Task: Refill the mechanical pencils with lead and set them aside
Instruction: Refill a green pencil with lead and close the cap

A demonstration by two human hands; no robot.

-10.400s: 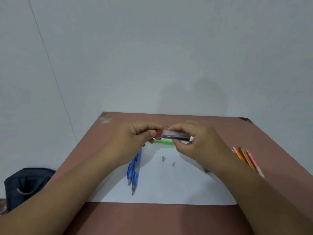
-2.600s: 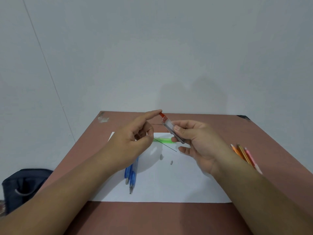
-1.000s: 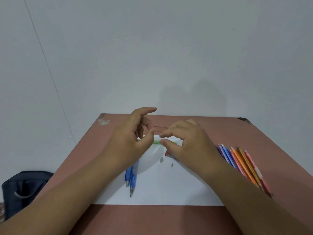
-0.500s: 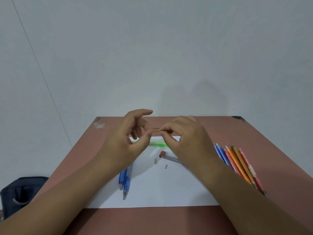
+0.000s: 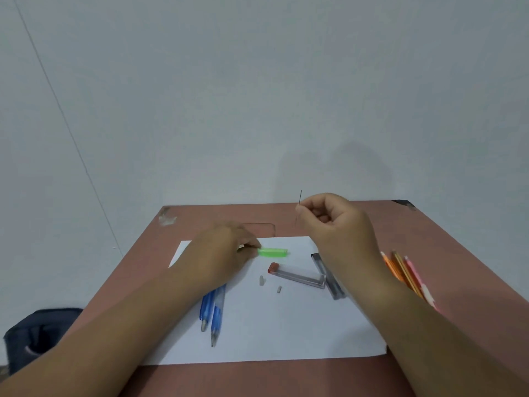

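No readable text, label, brand, number or sign on anything in view.

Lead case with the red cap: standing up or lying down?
Lying down. The lead case rests flat on the white paper, no hand touching it.

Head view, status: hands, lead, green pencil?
Right hand up, pinching a lead stick. Left hand down on the green pencil on the paper. Lead case lying beside it; nothing between.
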